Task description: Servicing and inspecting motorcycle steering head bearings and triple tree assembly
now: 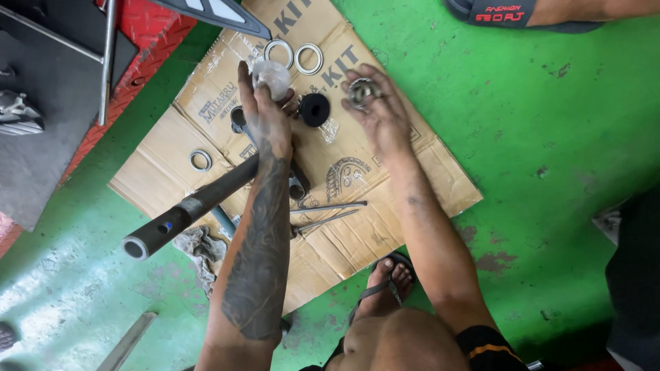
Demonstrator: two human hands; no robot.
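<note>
The floor [536, 137] is bright green, worn grey in patches. The cardboard sheet [405, 206] is brown with black print. A black round part [315, 109] lies by two silvery rings [294, 55]. The tube [192, 206] is dark grey. The left forearm [258, 275] bears dark tattoo patterns.

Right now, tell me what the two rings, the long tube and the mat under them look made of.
Two rings: bare metal, shiny silver. Long tube: probably steel, dull dark grey, hollow at the end. Mat: flattened brown cardboard, creased and printed.
</note>
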